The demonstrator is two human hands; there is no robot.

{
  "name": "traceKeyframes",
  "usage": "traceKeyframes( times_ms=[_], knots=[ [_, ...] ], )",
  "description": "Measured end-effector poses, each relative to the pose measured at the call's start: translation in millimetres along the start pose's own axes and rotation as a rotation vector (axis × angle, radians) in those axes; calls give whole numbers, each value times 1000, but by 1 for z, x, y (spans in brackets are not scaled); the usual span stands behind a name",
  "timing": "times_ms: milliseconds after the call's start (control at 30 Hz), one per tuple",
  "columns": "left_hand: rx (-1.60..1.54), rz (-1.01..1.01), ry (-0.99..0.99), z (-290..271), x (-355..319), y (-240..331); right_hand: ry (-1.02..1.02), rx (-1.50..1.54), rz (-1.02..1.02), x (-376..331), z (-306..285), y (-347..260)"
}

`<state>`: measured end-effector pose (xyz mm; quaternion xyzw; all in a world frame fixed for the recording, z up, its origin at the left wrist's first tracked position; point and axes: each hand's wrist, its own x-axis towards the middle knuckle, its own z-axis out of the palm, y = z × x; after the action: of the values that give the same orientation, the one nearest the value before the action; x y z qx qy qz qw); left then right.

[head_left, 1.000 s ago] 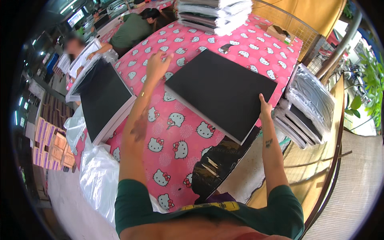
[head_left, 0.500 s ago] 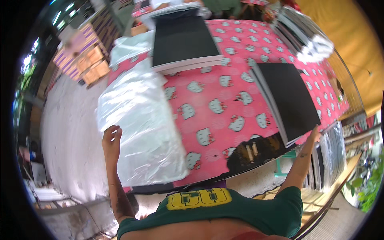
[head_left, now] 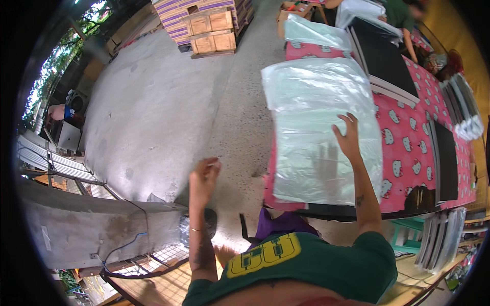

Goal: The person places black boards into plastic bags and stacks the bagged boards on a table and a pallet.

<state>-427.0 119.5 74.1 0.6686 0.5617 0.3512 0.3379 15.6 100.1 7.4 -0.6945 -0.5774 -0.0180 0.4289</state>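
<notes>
A pile of clear plastic bags [head_left: 321, 173] lies on the table's left part, its sheets wrinkled and shiny. Just over it hovers my right hand [head_left: 348, 136], open, fingers apart, holding nothing; a faint reflection or shadow shows on the plastic. Off the table's left side, above the concrete floor, is my left hand [head_left: 204, 179]. Its fingers are curled together, and whatever they may hold is too small and blurred to make out. To the right, a black flat panel [head_left: 445, 160] rests on the pink patterned tablecloth [head_left: 403, 135].
A stack of black panels [head_left: 383, 56] stands farther back, beside more plastic [head_left: 316, 34]. A co-worker's arm [head_left: 410, 46] reaches in at the far right. Wrapped panels [head_left: 440, 239] stand below the table's right edge. Cartons [head_left: 212, 30] sit on the floor; a concrete ledge [head_left: 102, 229] is at left.
My view has swung left. My right hand has left the black panel's corner and come over the plastic bags. My left hand has moved from the plastic out past the table's left side.
</notes>
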Motion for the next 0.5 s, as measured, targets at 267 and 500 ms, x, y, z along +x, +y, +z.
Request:
traceKeyframes(
  times_ms=[267,500],
  knots=[
    [195,225,-602,-33,128,-86,-9,318,-332,109,107,-194],
    [285,14,-368,-86,284,-281,1097,620,-741,177,90,-324]
  ],
)
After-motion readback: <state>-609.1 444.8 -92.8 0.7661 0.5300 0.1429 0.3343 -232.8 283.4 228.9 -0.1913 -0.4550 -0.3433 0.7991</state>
